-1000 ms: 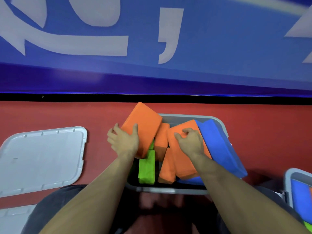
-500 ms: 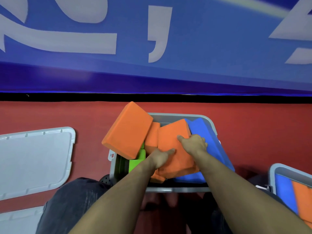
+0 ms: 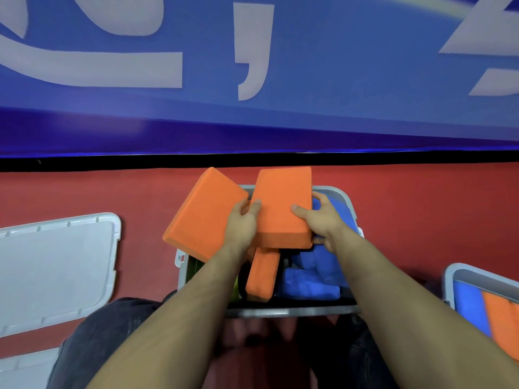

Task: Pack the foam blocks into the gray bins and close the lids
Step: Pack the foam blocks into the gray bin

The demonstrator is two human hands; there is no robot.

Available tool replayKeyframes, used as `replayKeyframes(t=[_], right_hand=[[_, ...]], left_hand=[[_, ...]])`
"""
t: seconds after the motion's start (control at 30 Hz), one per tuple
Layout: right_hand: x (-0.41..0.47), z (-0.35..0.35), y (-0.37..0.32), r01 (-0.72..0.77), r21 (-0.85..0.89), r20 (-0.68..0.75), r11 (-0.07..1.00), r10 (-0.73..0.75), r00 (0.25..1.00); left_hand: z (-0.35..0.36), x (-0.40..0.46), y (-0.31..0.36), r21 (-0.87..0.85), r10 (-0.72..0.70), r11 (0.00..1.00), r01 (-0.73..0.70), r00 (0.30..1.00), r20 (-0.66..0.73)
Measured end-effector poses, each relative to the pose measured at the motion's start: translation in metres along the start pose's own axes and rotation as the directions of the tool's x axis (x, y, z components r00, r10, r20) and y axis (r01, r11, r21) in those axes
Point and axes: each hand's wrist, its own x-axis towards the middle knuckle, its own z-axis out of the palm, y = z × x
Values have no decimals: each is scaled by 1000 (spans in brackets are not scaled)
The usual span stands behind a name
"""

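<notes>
Item held: orange foam block [image 3: 282,209], clamped from both sides by left hand [image 3: 241,223] and right hand [image 3: 323,220], raised over the gray bin [image 3: 292,311].

Left of grip: second orange block [image 3: 202,214], tilted over the bin's rim, not seated.

Below grip: orange and blue blocks [image 3: 309,284] in the bin, loosely arranged.

Far left: lid [image 3: 56,265], off.

Far right: second bin [image 3: 455,273], filled, no lid on.

Status: packing unfinished; both lids apparently outstanding.

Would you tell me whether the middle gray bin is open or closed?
Open: the gray bin has no lid on; a lid lies left.
</notes>
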Motion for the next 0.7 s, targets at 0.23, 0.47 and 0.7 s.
replayKeyframes(t=[0.23,0.47,0.7], right_hand=[[19,21,3,170,-108,-138,980,-184,973],[47,44,9,82,-186,-183,979,-117,976],[51,46,13,55,-314,-88,948,-86,992]], left_hand=[[-16,-1,-15,131,-75,988,77,997,-24],[-30,6,-56,242,-248,944,224,966,74],[-15,10,-62,235,-258,950,207,942,212]])
